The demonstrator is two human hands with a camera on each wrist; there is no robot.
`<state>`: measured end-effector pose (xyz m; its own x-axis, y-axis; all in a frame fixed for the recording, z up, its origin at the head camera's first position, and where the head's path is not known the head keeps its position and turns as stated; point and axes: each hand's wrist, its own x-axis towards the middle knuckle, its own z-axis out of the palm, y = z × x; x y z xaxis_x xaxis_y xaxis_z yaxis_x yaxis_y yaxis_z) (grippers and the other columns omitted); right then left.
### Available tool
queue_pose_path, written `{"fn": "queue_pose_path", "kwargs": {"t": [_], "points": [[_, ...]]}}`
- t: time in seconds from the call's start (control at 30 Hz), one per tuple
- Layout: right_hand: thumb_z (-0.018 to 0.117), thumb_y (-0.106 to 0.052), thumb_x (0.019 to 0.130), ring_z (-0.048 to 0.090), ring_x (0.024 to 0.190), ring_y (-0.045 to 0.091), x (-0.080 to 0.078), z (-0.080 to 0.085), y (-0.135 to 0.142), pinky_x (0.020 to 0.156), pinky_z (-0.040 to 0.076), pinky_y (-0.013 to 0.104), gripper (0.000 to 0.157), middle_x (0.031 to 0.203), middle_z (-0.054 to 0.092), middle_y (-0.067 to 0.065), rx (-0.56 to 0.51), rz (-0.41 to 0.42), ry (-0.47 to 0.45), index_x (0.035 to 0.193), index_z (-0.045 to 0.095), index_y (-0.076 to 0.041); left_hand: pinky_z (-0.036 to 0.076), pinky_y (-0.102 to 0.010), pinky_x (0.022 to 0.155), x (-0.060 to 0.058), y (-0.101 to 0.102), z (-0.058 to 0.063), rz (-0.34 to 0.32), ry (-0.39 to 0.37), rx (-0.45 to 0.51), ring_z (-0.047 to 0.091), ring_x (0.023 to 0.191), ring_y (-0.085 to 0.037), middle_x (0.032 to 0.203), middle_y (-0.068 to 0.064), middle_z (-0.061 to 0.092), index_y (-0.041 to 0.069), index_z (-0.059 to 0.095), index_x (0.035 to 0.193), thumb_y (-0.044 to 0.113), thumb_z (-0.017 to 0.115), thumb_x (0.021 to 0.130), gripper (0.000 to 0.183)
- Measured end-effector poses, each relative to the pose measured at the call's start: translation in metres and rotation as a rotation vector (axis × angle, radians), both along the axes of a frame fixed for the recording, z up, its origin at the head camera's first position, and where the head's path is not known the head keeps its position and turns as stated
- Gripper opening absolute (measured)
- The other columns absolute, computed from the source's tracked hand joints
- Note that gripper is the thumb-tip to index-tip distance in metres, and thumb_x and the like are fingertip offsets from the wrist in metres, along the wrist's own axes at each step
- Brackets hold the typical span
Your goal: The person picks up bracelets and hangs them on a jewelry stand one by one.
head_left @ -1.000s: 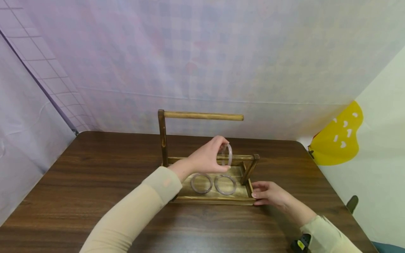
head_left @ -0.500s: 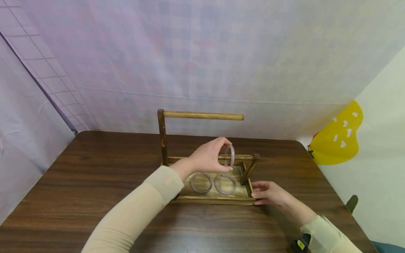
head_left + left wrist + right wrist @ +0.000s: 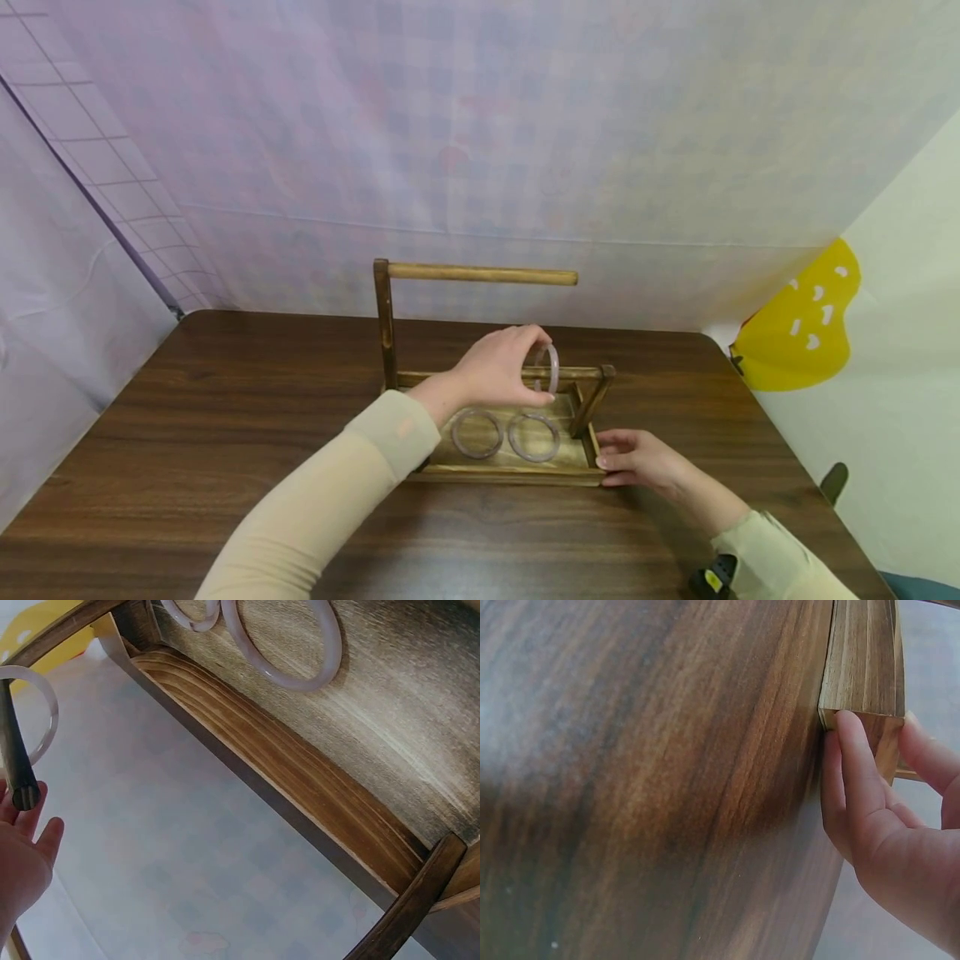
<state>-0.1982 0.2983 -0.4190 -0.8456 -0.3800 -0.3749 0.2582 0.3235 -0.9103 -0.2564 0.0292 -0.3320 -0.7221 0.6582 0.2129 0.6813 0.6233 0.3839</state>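
A pale lilac bangle [image 3: 554, 368] stands upright between the thumb and fingers of my left hand [image 3: 501, 367]. It overlaps the lower bar of the wooden display stand [image 3: 502, 477]; in the left wrist view the dark bar [image 3: 15, 742] crosses the bangle [image 3: 52, 705], its end close to my fingers. Two more bangles, a left one [image 3: 455, 440] and a right one [image 3: 557, 440], lie flat in the stand's tray. My right hand [image 3: 647, 463] grips the tray's right front end. In the right wrist view, its fingers [image 3: 859, 761] and thumb [image 3: 926, 754] lie either side of that end.
The stand's tall left post [image 3: 386, 325] carries an upper bar [image 3: 480, 273] with a free right end. A short post [image 3: 592, 402] rises on the right. All this stands on a dark wooden table [image 3: 225, 433], with a patterned cloth [image 3: 480, 150] behind.
My left hand and its bangle have shifted slightly to the right along the lower bar. My right hand, the stand and the two bangles in the tray have stayed put.
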Motion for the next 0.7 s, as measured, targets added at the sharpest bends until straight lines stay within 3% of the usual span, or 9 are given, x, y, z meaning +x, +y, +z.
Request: {"fn": "queue_pose_path", "kwargs": {"t": [0.7], "points": [[0.060, -0.007, 0.090, 0.063, 0.091, 0.014, 0.000, 0.001, 0.000, 0.080, 0.056, 0.035, 0.066, 0.113, 0.060, 0.019, -0.017, 0.024, 0.005, 0.134, 0.023, 0.024, 0.042, -0.031, 0.100, -0.002, 0.017, 0.008, 0.000, 0.013, -0.087, 0.054, 0.107, -0.011, 0.118, 0.003, 0.057, 0.016, 0.046, 0.129, 0.050, 0.068, 0.078, 0.065]]}}
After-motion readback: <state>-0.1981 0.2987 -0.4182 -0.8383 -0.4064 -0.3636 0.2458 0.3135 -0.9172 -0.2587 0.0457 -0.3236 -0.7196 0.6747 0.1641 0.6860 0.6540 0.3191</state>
